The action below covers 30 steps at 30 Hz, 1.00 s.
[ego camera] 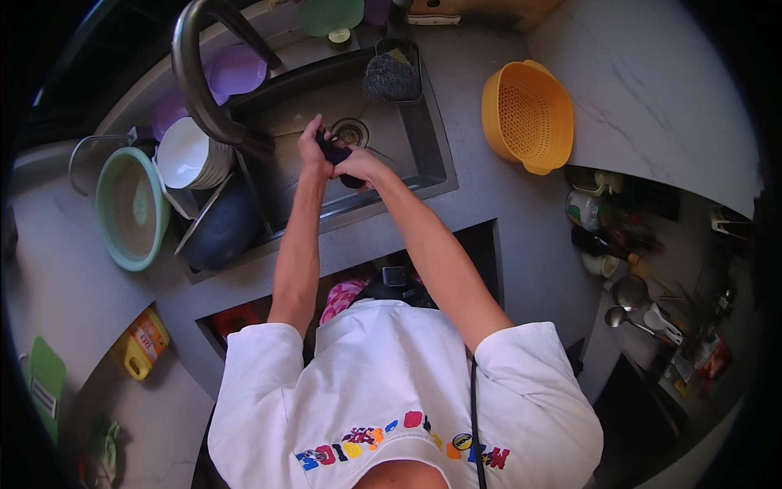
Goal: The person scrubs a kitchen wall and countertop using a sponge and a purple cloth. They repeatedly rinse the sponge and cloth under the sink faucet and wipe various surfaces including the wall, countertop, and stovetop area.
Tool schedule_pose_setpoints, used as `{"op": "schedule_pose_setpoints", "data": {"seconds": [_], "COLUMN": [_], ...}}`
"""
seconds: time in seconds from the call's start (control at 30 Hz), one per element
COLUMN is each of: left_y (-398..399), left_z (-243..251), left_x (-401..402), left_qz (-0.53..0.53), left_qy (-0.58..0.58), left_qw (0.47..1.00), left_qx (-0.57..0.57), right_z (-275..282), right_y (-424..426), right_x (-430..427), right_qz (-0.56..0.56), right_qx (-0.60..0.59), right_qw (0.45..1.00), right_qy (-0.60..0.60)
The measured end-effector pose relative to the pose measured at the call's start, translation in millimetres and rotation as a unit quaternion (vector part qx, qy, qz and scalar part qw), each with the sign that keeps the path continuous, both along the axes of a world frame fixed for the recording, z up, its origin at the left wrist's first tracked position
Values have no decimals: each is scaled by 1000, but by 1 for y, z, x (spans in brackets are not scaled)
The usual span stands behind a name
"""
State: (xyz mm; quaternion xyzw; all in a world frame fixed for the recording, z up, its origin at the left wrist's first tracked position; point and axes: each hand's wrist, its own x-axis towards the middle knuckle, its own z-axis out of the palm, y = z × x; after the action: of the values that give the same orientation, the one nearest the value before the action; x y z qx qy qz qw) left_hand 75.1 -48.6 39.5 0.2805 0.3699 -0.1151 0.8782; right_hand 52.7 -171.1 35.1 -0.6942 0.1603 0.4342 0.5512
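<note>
Both of my hands are together over the sink basin (287,177), just below its drain (350,131). My left hand (313,153) is closed around one end of a dark purple-black object (332,151). From the other side, my right hand (361,164) grips the same object, with part of it showing beneath the palm. My fingers hide much of its shape, so I cannot tell exactly what it is. Over the basin's left end arches a metal faucet (183,67).
Steel-wool scourers (391,77) sit in a caddy at the basin's far right corner. A yellow colander (528,119) stands right of the sink. Stacked white bowls (184,154), a dark pan (226,226) and a green basin (131,208) are on the left. Utensils (629,293) lie far right.
</note>
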Motion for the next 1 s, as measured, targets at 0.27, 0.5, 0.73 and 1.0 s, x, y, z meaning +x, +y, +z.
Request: {"op": "schedule_pose_setpoints", "data": {"seconds": [0.27, 0.5, 0.73, 1.0], "left_y": [7, 10, 29, 21], "left_z": [-11, -14, -20, 29], "left_x": [18, 33, 33, 14], "left_qz": [-90, -68, -74, -313], "left_qy": [-47, -10, -29, -212], "left_qw": [995, 998, 997, 798], "left_qx": [-9, -11, -1, 470], "right_z": [-11, -13, 2, 51], "right_y": [30, 42, 46, 39], "right_x": [-26, -6, 11, 0], "right_qz": [-254, -217, -135, -3], "right_qx": [55, -130, -184, -246], "right_qw": [964, 962, 969, 957], "right_qy": [-46, -100, -95, -152]}}
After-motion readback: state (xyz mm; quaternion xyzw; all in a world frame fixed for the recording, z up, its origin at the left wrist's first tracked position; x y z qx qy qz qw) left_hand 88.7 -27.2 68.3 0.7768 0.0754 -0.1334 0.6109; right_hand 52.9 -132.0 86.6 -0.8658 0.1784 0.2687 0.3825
